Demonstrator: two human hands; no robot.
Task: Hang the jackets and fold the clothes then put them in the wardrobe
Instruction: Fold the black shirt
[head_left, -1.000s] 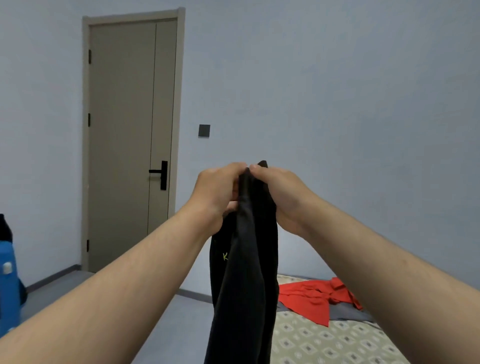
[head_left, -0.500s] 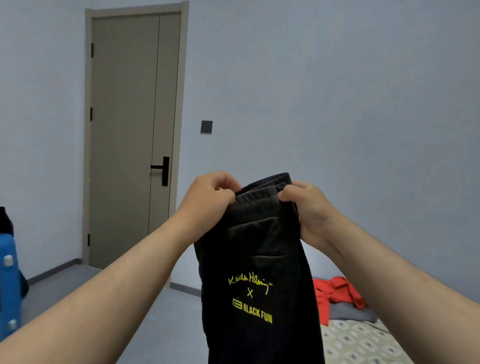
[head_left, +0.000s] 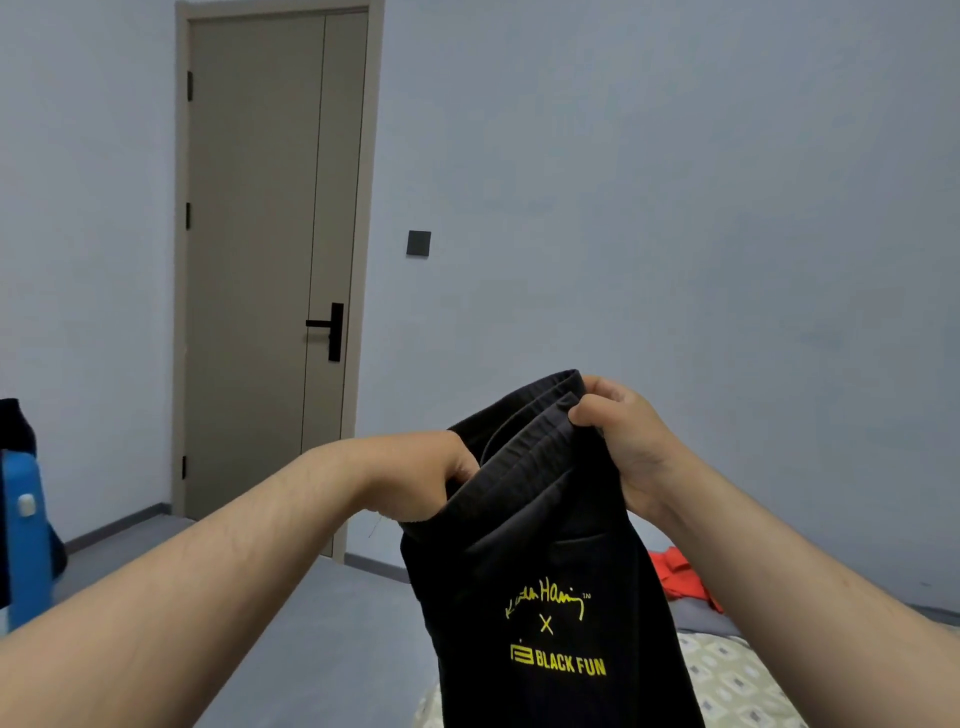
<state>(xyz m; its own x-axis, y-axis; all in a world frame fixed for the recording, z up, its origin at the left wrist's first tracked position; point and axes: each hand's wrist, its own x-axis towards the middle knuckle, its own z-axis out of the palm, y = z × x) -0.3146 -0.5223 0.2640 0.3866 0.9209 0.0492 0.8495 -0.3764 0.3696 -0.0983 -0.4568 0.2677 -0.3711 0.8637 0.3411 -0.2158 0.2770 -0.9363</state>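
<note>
Head view: left hand (head_left: 426, 480) and right hand (head_left: 626, 441) grip the waistband of black trousers (head_left: 540, 571), held in the air by the bed (head_left: 737, 686). They are unfolded and not yet stowed; a red garment (head_left: 680, 574) lies on the bed. Yellow print: a signature, apparently "Keith Haring", then "×", "BLACK FUN".

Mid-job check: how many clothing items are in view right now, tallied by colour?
Black: 1, the black garment, held by left hand and right hand
Red: 1, the red garment on the bed
Grey: 1, the grey cloth next to it, kind unclear
Total: 3
</note>
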